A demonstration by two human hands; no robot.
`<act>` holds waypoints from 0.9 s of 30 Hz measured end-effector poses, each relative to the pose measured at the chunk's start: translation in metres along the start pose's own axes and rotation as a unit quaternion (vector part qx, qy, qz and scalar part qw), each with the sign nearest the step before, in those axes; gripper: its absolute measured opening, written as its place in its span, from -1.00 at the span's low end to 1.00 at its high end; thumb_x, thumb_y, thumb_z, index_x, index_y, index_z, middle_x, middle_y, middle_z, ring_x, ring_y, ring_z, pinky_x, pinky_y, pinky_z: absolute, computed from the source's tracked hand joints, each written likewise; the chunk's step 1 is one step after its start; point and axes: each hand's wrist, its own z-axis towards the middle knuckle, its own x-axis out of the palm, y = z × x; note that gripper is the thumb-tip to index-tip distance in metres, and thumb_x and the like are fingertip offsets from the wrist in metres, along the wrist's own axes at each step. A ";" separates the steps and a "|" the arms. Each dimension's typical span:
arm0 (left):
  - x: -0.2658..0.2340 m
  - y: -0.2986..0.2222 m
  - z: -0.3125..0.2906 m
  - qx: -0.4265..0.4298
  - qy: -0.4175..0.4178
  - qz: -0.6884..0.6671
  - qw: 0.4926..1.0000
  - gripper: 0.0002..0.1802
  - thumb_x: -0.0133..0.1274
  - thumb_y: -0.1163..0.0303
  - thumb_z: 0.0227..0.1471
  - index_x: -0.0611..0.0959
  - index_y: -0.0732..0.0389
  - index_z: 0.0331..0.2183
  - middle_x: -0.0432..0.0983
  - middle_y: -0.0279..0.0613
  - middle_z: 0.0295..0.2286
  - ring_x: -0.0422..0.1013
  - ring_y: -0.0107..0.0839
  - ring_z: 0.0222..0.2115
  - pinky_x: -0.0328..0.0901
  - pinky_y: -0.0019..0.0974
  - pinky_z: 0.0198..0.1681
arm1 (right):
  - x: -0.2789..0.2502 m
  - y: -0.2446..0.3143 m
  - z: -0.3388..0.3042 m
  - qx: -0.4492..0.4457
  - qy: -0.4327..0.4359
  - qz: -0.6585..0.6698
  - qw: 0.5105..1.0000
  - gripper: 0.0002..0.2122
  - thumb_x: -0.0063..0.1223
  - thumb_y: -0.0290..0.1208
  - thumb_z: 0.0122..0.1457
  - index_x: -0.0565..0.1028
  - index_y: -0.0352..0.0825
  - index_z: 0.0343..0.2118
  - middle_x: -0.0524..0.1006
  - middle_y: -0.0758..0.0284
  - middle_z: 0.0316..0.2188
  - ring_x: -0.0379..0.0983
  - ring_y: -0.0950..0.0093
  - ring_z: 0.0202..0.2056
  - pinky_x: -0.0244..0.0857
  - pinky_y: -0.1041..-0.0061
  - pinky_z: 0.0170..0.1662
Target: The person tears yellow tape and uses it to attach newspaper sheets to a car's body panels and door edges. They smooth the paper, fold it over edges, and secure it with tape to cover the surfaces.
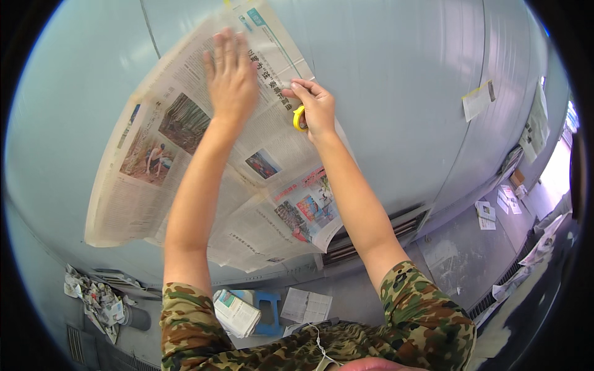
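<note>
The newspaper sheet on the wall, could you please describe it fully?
The newspaper sheet is large, thin, creased paper with text and colour photos. It slants against the pale wall, lower right corner curling. The left hand lies flat over it; the right hand, holding a yellow tape roll, is at its right edge.

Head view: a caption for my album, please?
Left hand flat on newspaper against a pale wall, right hand holding yellow tape.

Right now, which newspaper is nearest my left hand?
The large spread sheet against the grey panel, directly behind your left hand; other newspapers, like the folded stack, are well away from it.
</note>
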 end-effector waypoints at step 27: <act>-0.013 0.002 0.026 0.144 0.065 -0.329 0.931 -0.83 0.26 0.36 -0.01 0.69 0.22 -0.35 0.59 -0.26 -0.20 0.41 -0.23 -0.16 0.21 -0.13 0.03 | 0.055 0.048 0.034 -0.016 -0.133 0.179 0.975 -0.73 -0.02 -0.27 0.31 0.50 -0.43 -0.28 0.58 0.23 -0.52 0.29 0.60 -0.65 0.17 0.62 -0.60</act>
